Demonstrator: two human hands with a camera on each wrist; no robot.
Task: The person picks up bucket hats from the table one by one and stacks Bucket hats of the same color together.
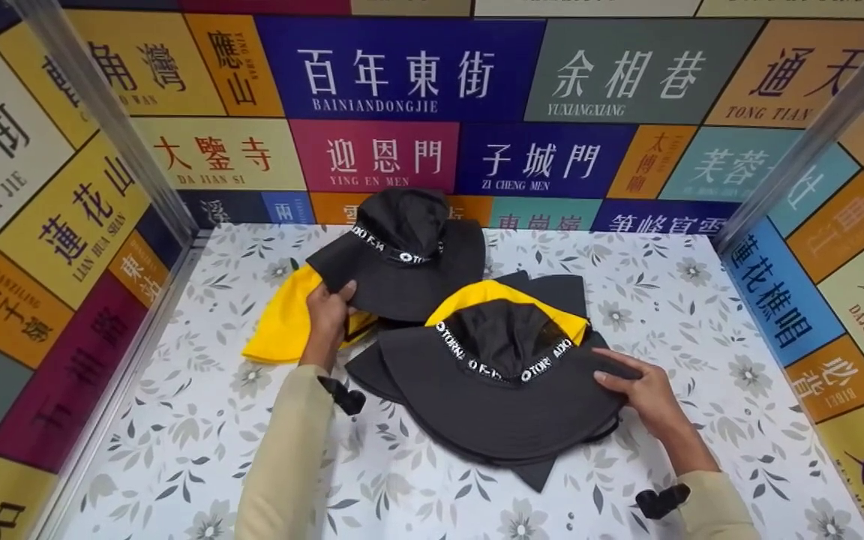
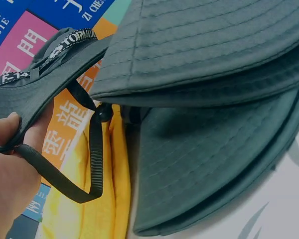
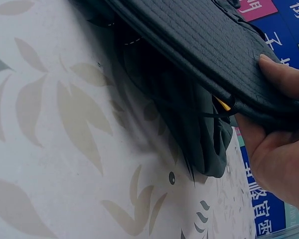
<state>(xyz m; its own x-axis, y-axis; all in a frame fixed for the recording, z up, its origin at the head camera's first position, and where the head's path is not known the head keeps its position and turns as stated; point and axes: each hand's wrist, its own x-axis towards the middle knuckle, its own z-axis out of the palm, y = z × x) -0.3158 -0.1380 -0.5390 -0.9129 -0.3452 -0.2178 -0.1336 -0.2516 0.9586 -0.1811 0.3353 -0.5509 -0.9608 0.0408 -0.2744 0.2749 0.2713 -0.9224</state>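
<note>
My left hand (image 1: 329,306) pinches the brim edge of a black bucket hat (image 1: 409,289) at the back left. In the left wrist view a black chin strap (image 2: 95,159) loops down from that brim. Yellow cloth (image 1: 282,319) shows beneath this hat. My right hand (image 1: 646,390) pinches the right brim edge of a nearer black bucket hat (image 1: 503,412), thumb on top and fingers below. This hat has a white-lettered band and lies over other black brims, with a yellow part (image 1: 488,291) behind its crown. How many hats are stacked is hard to tell.
White tabletop (image 1: 199,420) with a grey leaf and flower print lies under the hats. Colourful sign-patterned walls (image 1: 402,67) close off the back and both sides. Clear corner strips (image 1: 124,127) run up where the walls meet.
</note>
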